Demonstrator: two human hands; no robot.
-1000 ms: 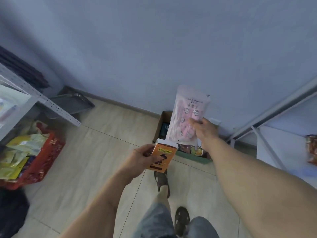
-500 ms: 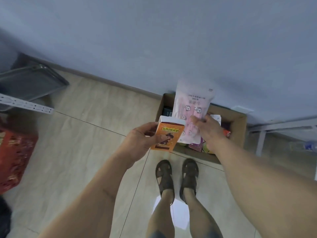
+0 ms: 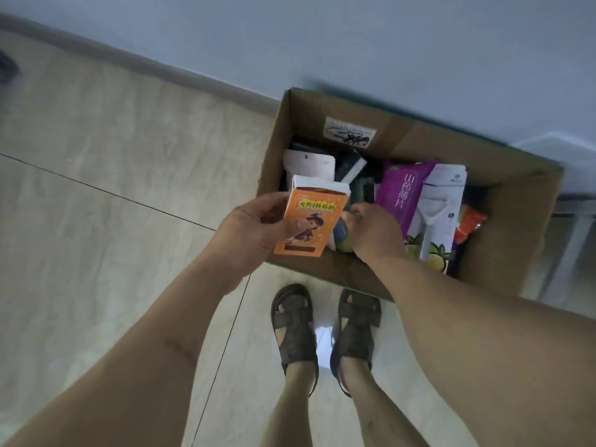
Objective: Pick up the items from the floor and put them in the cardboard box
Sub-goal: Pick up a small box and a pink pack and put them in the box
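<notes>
Two hands over the cardboard box. I see my left hand gripping an orange carton, thumb across its front, held above the box's near-left corner. My right hand reaches down inside the box by the near wall; fingers curled, can't tell if they hold anything. Purple snack bag and white package lean in the box's right half. Box sits against the wall, sandals just in front.
</notes>
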